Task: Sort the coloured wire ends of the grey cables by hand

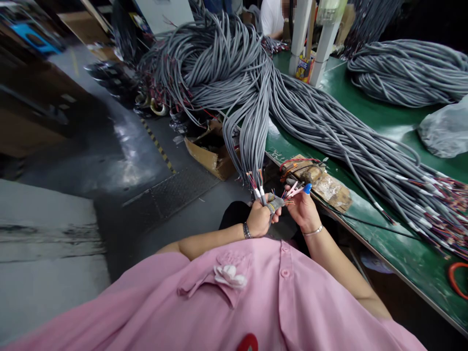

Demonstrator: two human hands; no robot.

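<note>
My left hand (260, 218) is closed around a grey cable end (266, 200) with white sleeves and stripped coloured wires fanning out at its tip. My right hand (302, 207) is closed beside it, pinching the thin pink and red wire ends (293, 191); a blue cap covers one fingertip (307, 188). Both hands meet just off the edge of the green bench (402, 253), above my lap. More grey cable ends (252, 178) hang down right behind my hands.
A huge bundle of grey cables (329, 126) runs across the green bench and spills over its left edge. Stripped wire ends (442, 204) pile up at right. A taped cardboard pad (321, 183), an open carton (212, 151) on the floor, a plastic bag (444, 129), another person (272, 17) far back.
</note>
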